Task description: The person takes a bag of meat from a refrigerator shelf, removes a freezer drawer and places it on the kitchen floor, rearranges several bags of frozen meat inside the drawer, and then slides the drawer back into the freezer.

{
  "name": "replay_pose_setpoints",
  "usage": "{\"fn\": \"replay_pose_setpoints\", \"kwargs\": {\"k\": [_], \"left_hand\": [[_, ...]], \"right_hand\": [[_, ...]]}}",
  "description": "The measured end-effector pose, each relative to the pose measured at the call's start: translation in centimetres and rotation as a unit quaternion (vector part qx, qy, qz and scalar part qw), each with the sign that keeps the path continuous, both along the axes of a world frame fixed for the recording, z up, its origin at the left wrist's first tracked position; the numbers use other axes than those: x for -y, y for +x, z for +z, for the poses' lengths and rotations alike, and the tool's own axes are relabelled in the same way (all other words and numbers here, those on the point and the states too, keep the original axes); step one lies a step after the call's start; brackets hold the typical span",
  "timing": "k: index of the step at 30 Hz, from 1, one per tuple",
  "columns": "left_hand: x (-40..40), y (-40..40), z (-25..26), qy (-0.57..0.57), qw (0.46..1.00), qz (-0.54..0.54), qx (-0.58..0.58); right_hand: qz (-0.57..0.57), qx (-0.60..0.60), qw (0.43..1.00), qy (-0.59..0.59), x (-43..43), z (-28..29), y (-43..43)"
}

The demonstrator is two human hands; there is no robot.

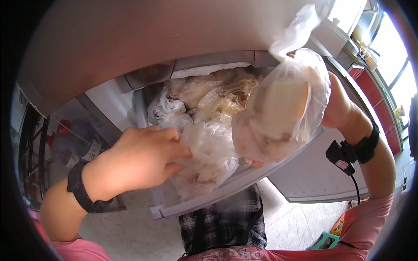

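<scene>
My right hand (333,104) holds up a translucent plastic bag (281,111) above the right side of a pulled-out freezer drawer (209,199). A pale, flat-faced piece of food shows through the film, and the bag's loose neck (297,31) sticks up above. Most of my right fingers are hidden behind this bag. My left hand (147,158) reaches over the drawer's left side. Its fingers are apart, with the tips against a crumpled clear plastic bag (212,140). Behind that bag lie a knotted clear bag (168,109) and a yellowish one (228,98).
White frost (212,70) lines the compartment edge behind the drawer. The freezer's open door (320,169) stands at the right. Clear plastic jugs with red caps (72,140) are on the left by a black metal rack (36,150). A green plastic item (323,240) rests on the tiled floor.
</scene>
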State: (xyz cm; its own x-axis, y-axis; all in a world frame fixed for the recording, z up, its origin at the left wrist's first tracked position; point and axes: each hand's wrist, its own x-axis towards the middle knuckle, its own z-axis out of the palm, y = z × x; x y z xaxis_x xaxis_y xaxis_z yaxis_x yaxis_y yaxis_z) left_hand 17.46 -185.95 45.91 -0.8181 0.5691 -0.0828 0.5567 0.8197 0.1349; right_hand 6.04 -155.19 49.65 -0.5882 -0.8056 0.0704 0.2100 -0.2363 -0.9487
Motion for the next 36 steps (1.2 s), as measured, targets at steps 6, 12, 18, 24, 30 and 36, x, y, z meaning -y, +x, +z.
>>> {"fn": "replay_pose_setpoints", "kwargs": {"k": [6, 12, 18, 24, 30, 36], "left_hand": [[0.1, 0.1, -0.8, 0.175, 0.981, 0.029, 0.082], [1.1, 2.1, 1.9, 0.360, 0.908, 0.208, 0.045], [-3.8, 0.8, 4.1, 0.175, 0.975, -0.115, -0.078], [-4.3, -1.6, 2.2, 0.121, 0.959, -0.034, 0.253], [-4.4, -2.4, 1.0, 0.073, 0.945, -0.020, 0.317], [-5.2, -3.5, 0.8, 0.055, 0.960, -0.049, 0.268]], "right_hand": [[0.002, -0.388, 0.806, 0.446, 8.8, 2.0, 4.2], [0.122, -0.388, 0.762, 0.503, 6.8, 4.6, 4.6], [0.080, -0.389, 0.772, 0.496, 2.9, 3.8, 3.1], [0.006, -0.434, 0.638, 0.636, -0.6, -0.6, -0.8], [0.134, -0.381, 0.635, 0.658, 0.8, -3.2, -3.5], [0.274, -0.246, 0.581, 0.726, 3.3, -4.5, -5.6]]}}
